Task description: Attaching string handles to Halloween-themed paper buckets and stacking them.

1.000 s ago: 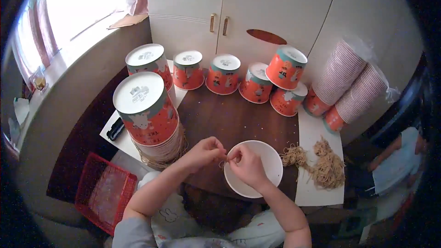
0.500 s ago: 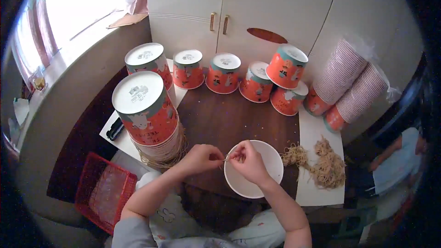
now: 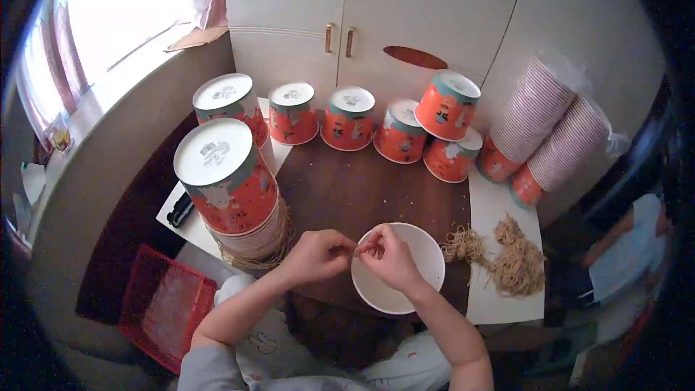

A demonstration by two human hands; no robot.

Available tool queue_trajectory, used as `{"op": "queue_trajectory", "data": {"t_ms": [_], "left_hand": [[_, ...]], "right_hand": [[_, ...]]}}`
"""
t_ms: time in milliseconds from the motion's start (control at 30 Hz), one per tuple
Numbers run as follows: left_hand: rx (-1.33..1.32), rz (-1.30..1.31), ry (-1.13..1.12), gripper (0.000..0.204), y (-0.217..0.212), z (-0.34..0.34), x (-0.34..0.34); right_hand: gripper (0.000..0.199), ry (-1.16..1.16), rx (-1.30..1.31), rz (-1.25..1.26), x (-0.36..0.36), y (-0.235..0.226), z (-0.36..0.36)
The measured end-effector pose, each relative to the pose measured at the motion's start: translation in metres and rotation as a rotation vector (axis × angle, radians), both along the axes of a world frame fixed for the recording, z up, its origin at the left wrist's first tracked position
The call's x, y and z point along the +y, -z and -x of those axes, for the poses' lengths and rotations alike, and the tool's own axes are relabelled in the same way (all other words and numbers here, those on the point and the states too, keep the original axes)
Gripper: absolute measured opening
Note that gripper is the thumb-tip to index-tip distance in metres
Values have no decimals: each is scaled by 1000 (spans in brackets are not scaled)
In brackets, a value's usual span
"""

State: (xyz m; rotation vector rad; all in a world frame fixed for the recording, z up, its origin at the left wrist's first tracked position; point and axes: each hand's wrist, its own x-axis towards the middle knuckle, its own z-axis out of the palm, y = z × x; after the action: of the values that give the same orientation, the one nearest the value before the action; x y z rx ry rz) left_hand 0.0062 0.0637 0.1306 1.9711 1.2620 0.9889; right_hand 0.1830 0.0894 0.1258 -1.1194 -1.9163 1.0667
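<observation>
Together at the left rim of the white bowl (image 3: pixel 381 295), the left hand (image 3: pixel 316 255) and right hand (image 3: pixel 389 255) pinch what looks like a thin tan strand (image 3: pixel 355 252), its long axis unclear; the right is over the bowl, the left beside it, above the brown counter (image 3: pixel 340 188).

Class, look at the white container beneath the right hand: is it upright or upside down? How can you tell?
Upright: the white container has its rim and hollow inside facing up.

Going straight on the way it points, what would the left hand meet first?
Most likely the right hand: its fingertips lie directly ahead and may touch the left hand. The bowl seems lower, but depth is unclear.
</observation>
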Motion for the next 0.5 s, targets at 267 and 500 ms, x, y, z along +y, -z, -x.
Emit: {"op": "queue_trajectory", "data": {"t_ms": [267, 500], "left_hand": [[-25, 16, 11, 20, 5, -2, 2], [-97, 134, -67, 15, -5, -7, -3]], "right_hand": [[25, -11, 6, -4, -2, -3, 1], [22, -19, 20, 13, -1, 0, 0]]}}
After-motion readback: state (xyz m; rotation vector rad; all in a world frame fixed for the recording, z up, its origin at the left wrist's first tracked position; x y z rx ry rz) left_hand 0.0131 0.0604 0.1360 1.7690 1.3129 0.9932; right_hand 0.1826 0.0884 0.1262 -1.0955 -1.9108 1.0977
